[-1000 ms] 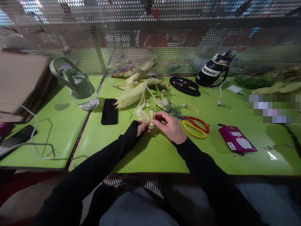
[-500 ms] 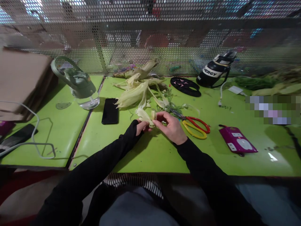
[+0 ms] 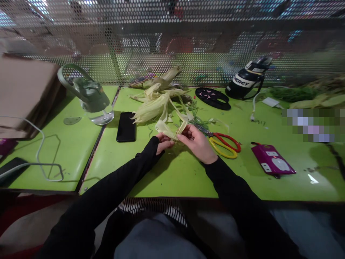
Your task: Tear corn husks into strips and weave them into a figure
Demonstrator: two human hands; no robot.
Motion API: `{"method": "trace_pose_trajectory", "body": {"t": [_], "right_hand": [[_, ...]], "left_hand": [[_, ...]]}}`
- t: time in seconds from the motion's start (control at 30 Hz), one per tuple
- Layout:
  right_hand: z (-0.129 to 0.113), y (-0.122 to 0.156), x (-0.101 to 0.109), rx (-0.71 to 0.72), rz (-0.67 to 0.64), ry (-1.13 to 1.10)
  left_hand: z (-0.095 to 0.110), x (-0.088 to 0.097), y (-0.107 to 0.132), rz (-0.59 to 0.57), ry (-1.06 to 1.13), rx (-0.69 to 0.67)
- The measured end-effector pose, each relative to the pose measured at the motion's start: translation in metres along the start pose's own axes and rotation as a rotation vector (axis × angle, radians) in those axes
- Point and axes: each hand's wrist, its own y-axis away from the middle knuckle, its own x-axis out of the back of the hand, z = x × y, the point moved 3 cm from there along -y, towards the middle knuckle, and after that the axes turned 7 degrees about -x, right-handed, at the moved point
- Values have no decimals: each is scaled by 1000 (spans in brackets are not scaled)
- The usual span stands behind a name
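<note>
Between my hands is a pale yellow-green piece of corn husk [image 3: 165, 128], held just above the green table. My left hand [image 3: 164, 142] pinches its lower left part, thumb toward me. With thumb and fingers closed, my right hand [image 3: 198, 143] grips a narrow folded strip of the husk on the right side. Behind them lies a pile of corn husks [image 3: 153, 108], with thin green strands [image 3: 198, 120] at its right. Scissors [image 3: 225, 144] with one red and one yellow handle rest right of my right hand, their blades partly under the strands.
A black phone [image 3: 126, 127] and a green-lidded bottle [image 3: 94, 97] stand on the left. Toward the back right are a black palette-shaped tray [image 3: 219, 102] and a black bottle [image 3: 242, 82]. A purple power strip [image 3: 272, 160] lies at right. A perforated metal screen [image 3: 172, 46] borders the table.
My right hand has shifted slightly right and its fingers have turned. The husk strip that was curled over now stands up, slanting between my hands. My left hand has barely moved.
</note>
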Motion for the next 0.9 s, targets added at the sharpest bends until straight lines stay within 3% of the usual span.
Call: {"method": "trace_pose_trajectory", "body": {"t": [0.13, 0.23, 0.63, 0.8, 0.9], "right_hand": [[-3, 0, -1, 51, -68, 133], [-1, 0, -1, 41, -33, 185], [-1, -1, 0, 68, -21, 168], [-4, 1, 0, 85, 3, 172], [-2, 0, 0, 69, 7, 175]], "left_hand": [[-2, 4, -3, 58, -29, 41], [-1, 4, -1, 39, -37, 33], [5, 6, 4, 31, -106, 20], [-4, 12, -3, 9, -81, 13], [-4, 8, -4, -81, -75, 3]]}}
